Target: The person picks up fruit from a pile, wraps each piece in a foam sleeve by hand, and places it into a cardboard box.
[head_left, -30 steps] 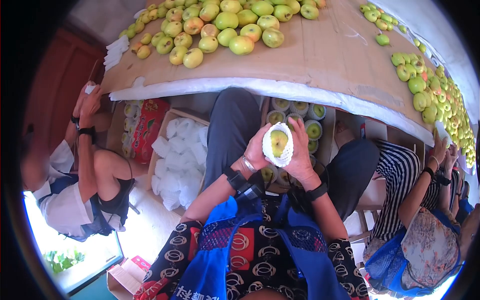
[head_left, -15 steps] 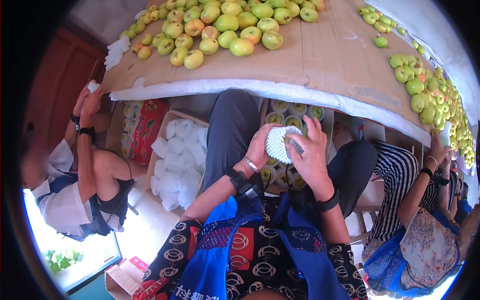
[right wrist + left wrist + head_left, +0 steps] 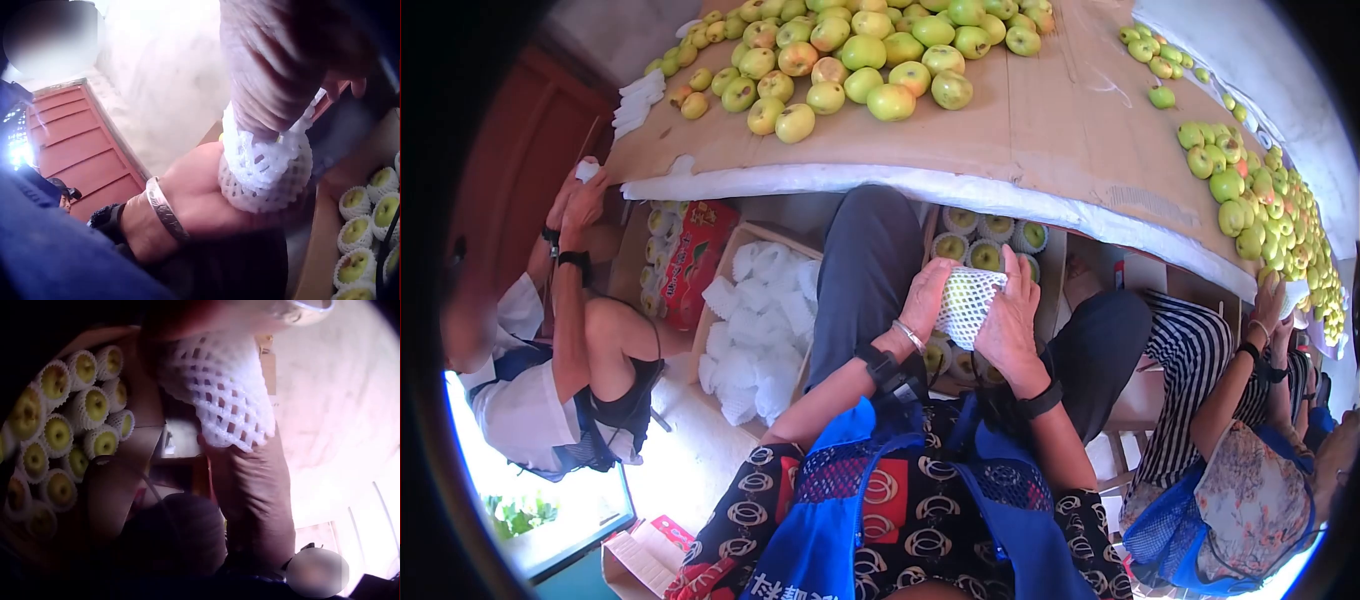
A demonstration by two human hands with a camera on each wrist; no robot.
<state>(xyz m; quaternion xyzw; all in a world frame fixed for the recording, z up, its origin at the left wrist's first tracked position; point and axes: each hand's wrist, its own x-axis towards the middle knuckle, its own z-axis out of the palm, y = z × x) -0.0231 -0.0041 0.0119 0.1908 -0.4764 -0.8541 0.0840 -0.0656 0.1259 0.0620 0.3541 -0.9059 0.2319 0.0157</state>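
Between my two hands is a green apple in a white foam net sleeve [image 3: 970,306], over an open carton [image 3: 1050,290] of netted apples. My left hand [image 3: 922,300] grips it from the left side. From the other side my right hand [image 3: 1012,325] holds it, fingers along the net's right edge. In the left wrist view the net's open mesh [image 3: 231,394] spreads in front of the right hand. The right wrist view shows the net [image 3: 265,178] bunched under the right hand's fingers, with most of the apple hidden inside.
Loose apples [image 3: 890,102] lie piled on the cardboard-covered table [image 3: 1080,150] ahead. A box of white foam nets [image 3: 760,310] stands left of my knee, beside a red carton [image 3: 698,250]. People sit close on both sides, one in striped trousers [image 3: 1190,360].
The sleeved apple has turned from its open end facing up to its meshed side. My right hand lifted its fingers, then came back onto the net.
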